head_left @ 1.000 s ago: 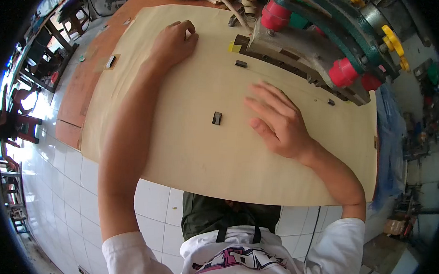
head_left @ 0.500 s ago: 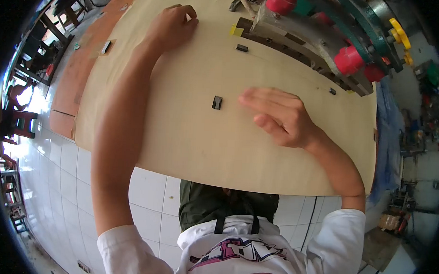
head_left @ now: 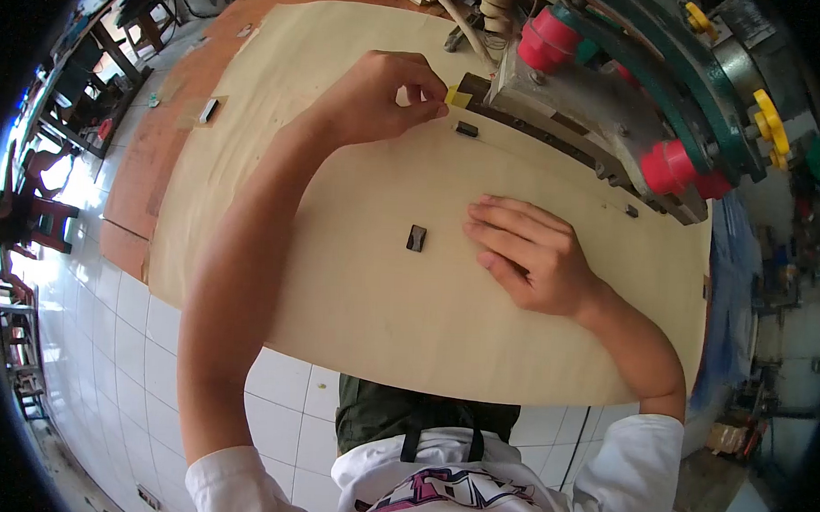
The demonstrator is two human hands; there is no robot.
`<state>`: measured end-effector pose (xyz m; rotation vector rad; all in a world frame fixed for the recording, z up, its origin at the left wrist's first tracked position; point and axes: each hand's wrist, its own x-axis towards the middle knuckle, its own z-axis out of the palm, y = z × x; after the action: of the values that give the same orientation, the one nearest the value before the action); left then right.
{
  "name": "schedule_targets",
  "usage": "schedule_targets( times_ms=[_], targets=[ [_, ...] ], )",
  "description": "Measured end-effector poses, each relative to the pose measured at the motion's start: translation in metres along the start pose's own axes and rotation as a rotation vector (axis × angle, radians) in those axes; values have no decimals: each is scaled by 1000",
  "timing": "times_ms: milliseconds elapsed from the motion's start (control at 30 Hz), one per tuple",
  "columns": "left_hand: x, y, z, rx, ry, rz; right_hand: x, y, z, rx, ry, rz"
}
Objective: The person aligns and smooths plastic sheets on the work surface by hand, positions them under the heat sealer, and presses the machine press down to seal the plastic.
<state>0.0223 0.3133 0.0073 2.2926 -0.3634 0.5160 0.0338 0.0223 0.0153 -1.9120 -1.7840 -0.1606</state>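
Note:
My left hand reaches to the far side of the pale tan sheet. Its thumb and forefinger are pinched beside a yellow piece at the end of the machine's dark rail; whatever lies between the fingertips cannot be made out. Just right of those fingertips is a small dark block. My right hand is open, with outstretched fingers low over or on the sheet. Left of it, a small black rectangular piece with a greyish middle lies on the sheet, apart from both hands.
A machine with a green frame and red and yellow knobs stands at the back right. Another small dark piece lies by its rail. Toward the left, a dark-and-white block sits near the sheet's edge on the reddish-brown tabletop.
My left hand has moved right to the rail's yellow end, fingers now pinched. My right hand stays near the black piece. The whole view has shifted, so the table appears lower.

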Motion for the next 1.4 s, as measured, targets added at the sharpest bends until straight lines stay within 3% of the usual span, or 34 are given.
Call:
schedule_targets(
  times_ms=[667,967,1167,1233,1400],
  targets=[
    [0,2,2,-28,51,21,0,0,-2,21,-16,7],
    [2,0,3,-15,102,176,0,0,-3,25,-13,6],
    [0,-7,1,40,99,143,-1,2,-3,10,-16,-8],
    [-2,-11,2,227,134,-22,-3,3,-3,18,-26,5],
    [-7,-18,7,502,201,-133,-4,5,1,2,-39,127]
  ],
)
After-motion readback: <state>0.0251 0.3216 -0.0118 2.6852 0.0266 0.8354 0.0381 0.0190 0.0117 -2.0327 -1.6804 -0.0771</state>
